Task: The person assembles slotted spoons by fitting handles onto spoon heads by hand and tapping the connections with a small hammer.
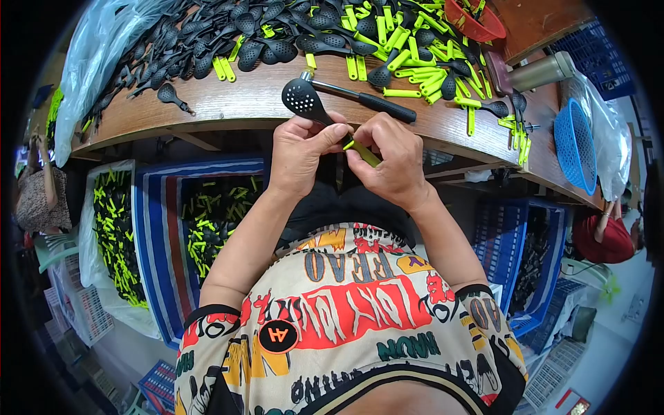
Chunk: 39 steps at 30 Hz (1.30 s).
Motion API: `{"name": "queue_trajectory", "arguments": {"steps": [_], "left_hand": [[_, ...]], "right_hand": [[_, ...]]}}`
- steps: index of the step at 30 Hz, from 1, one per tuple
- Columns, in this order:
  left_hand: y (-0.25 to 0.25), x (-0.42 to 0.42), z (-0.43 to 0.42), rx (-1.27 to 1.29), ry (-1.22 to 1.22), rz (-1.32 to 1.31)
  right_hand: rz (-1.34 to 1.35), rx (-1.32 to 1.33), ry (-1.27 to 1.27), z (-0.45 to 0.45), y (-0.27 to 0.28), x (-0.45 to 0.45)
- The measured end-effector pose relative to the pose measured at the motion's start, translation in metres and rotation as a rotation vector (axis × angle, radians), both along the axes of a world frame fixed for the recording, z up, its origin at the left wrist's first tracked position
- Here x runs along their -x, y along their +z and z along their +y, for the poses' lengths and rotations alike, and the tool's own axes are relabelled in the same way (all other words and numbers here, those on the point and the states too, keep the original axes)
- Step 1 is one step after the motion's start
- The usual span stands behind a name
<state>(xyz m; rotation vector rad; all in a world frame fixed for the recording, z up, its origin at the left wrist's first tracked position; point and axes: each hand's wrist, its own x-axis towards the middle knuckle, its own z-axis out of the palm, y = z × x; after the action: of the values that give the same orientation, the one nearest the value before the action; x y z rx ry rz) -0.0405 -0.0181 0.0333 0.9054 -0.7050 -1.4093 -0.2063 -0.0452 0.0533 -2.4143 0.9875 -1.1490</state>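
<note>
My left hand (296,153) grips the neck of a black perforated spoon (303,99), its holed bowl pointing away from me. My right hand (389,160) is closed around a lime-green handle (365,153). The spoon's neck and the handle meet between my fingers, though how far one sits inside the other is hidden. Just beyond my hands, on the table's near edge, lies a hammer (387,106) with a black grip and metal shaft. Loose green handles (418,75) are heaped past it, and black perforated spoon heads (266,50) form a large pile to the left.
The curved wooden table (228,104) carries a red bowl (477,21), a metal flask (543,72) and a blue basket (575,145). Below stand a striped crate (159,242) of green-and-black pieces and a blue crate (532,315) of black parts. Other people sit at both sides.
</note>
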Motion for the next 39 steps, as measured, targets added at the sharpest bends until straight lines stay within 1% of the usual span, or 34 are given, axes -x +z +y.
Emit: {"name": "queue_trajectory", "arguments": {"steps": [1, 2, 4, 5, 7, 8, 10, 13, 15, 16, 18, 19, 20, 21, 23, 25, 27, 29, 31, 32, 33, 35, 39], "left_hand": [[-0.001, 0.0, 0.001, -0.006, 0.0, -0.017], [-0.002, 0.001, 0.001, -0.012, 0.001, -0.033], [-0.001, 0.003, 0.002, -0.012, 0.002, -0.036], [-0.001, 0.004, 0.002, -0.009, 0.004, -0.038], [-0.002, 0.004, 0.001, -0.027, -0.004, -0.04], [-0.002, 0.004, 0.0, -0.045, -0.013, -0.043], [-0.002, 0.006, 0.0, -0.055, -0.017, -0.056], [-0.001, 0.007, 0.0, -0.079, -0.027, -0.07], [-0.002, 0.007, -0.001, -0.094, -0.035, -0.07], [-0.004, 0.007, -0.003, -0.12, 0.003, -0.102], [-0.016, -0.002, -0.015, -0.182, 0.062, -0.122], [-0.017, -0.01, -0.019, -0.163, 0.084, -0.025], [-0.018, -0.012, -0.019, -0.139, 0.076, 0.006], [-0.014, -0.013, -0.018, -0.135, 0.057, 0.041], [-0.011, -0.016, -0.017, -0.116, 0.026, 0.117], [-0.015, -0.019, -0.016, -0.136, 0.03, 0.145], [-0.016, -0.02, -0.015, -0.172, 0.016, 0.172], [-0.015, -0.02, -0.014, -0.188, 0.006, 0.181], [-0.015, -0.018, -0.014, -0.204, -0.003, 0.194], [-0.015, -0.018, -0.013, -0.211, -0.011, 0.205], [-0.015, -0.018, -0.013, -0.219, -0.02, 0.215], [-0.018, -0.019, -0.012, -0.236, -0.029, 0.21], [-0.023, -0.019, -0.01, -0.287, -0.042, 0.215]], "right_hand": [[0.032, -0.057, 0.025, -0.001, 0.0, 0.001], [0.032, -0.057, 0.026, -0.002, -0.001, 0.003], [0.004, -0.183, 0.11, -0.005, -0.003, 0.005], [0.005, -0.183, 0.111, -0.006, -0.003, 0.006], [-0.06, -0.341, 0.15, -0.006, -0.003, 0.007], [-0.06, -0.341, 0.15, -0.007, -0.003, 0.008], [-0.089, -0.454, 0.174, -0.006, -0.004, 0.009], [-0.117, -0.532, 0.167, -0.006, -0.007, 0.01], [-0.114, -0.541, 0.175, -0.005, -0.006, 0.011], [-0.112, -0.549, 0.184, -0.004, -0.006, 0.011], [-0.166, -0.406, 0.317, 0.008, -0.007, 0.007], [-0.155, -0.346, 0.342, 0.011, -0.003, 0.002], [-0.148, -0.294, 0.355, 0.017, 0.0, -0.001], [-0.152, -0.353, 0.331, 0.015, -0.002, 0.001], [-0.304, -0.565, 0.316, 0.009, -0.005, 0.009], [-0.408, -0.595, 0.259, 0.007, -0.005, 0.013], [-0.596, -0.739, 0.164, 0.008, -0.005, 0.014], [-0.597, -0.775, 0.137, 0.005, -0.007, 0.017], [-0.631, -0.918, 0.109, 0.004, -0.002, 0.02], [-0.648, -0.972, 0.137, 0.003, -0.005, 0.023], [-0.647, -0.973, 0.138, 0.004, -0.003, 0.021], [-0.708, -1.061, 0.112, 0.007, 0.002, 0.019], [-0.732, -1.117, 0.097, 0.003, -0.009, 0.021]]}}
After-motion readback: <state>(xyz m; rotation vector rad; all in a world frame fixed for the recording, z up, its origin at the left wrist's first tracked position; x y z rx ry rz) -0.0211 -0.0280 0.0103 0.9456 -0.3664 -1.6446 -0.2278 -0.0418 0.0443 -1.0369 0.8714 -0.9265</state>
